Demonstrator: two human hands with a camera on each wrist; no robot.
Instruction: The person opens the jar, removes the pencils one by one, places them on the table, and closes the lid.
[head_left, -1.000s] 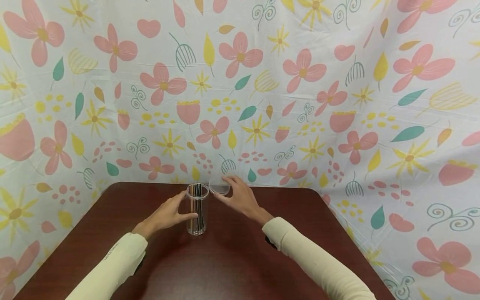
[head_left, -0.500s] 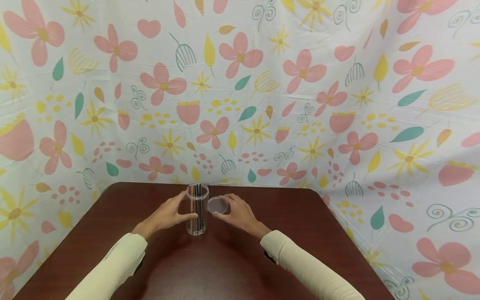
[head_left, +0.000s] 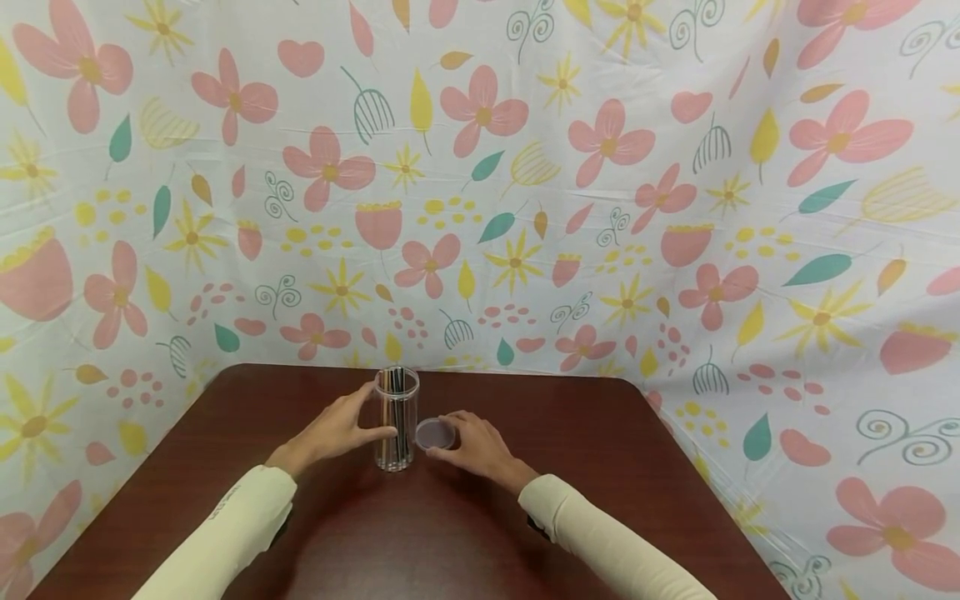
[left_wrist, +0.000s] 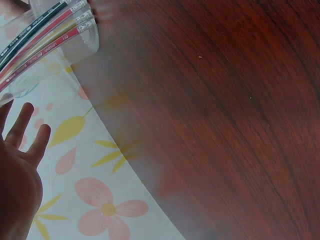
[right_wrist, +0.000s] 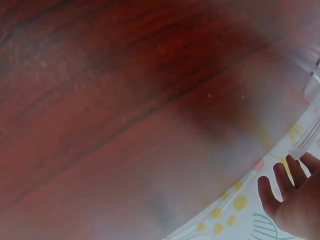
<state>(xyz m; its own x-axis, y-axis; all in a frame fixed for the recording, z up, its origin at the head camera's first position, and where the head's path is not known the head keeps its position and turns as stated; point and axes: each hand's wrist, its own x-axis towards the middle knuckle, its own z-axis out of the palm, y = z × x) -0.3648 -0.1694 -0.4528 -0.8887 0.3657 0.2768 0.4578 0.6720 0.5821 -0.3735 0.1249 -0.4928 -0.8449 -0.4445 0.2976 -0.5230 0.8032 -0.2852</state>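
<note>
A tall clear jar [head_left: 405,417] stands upright on the table, its top uncovered. Inside it are several pencils [left_wrist: 45,45], red, gold and dark green, with metal ends showing in the left wrist view. My left hand [head_left: 341,427] holds the jar from its left side, thumb across the front. Just right of the jar, my right hand [head_left: 476,446] pinches a round clear lid [head_left: 435,435] by its edge, low over the table. The lid's rim [right_wrist: 306,140] shows at the right border of the right wrist view, by the fingertips.
The dark red-brown wooden table [head_left: 375,542] reflects light near its front. Behind and beside it hangs a white curtain [head_left: 480,208] printed with flowers and leaves, close to the table's back edge.
My right hand has brought the lid down from beside the jar's top to a low spot right of the jar. My left hand stays on the jar.
</note>
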